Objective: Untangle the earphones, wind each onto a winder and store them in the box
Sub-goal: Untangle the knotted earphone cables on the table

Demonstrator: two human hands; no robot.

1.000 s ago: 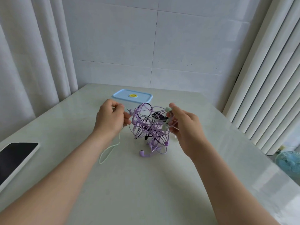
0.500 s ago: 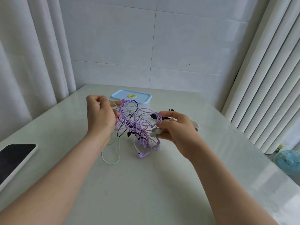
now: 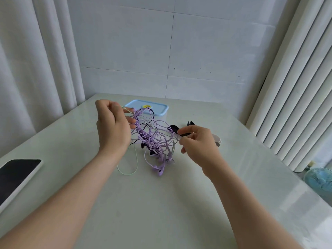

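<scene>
Over the middle of the table (image 3: 161, 203), the tangle of earphones (image 3: 154, 139) hangs stretched between the two hands, and a purple earbud (image 3: 159, 171) at its bottom touches the surface. The left hand (image 3: 112, 126) pinches a pale green strand (image 3: 128, 174) at the tangle's upper left corner. The right hand (image 3: 195, 142) pinches something pale at its right edge, too small to tell whether it is cord or earbud. Purple, black and green cords loop through one another.

These cords look light, thin and limp, so hard pulling would likely tighten the knots and strain the joints at the buds. A free end, such as a plug or an earbud, seems the best place to take hold, feeding it back through the loops.

Just beyond the tangle stands the blue-lidded box (image 3: 161, 112), shut.
</scene>
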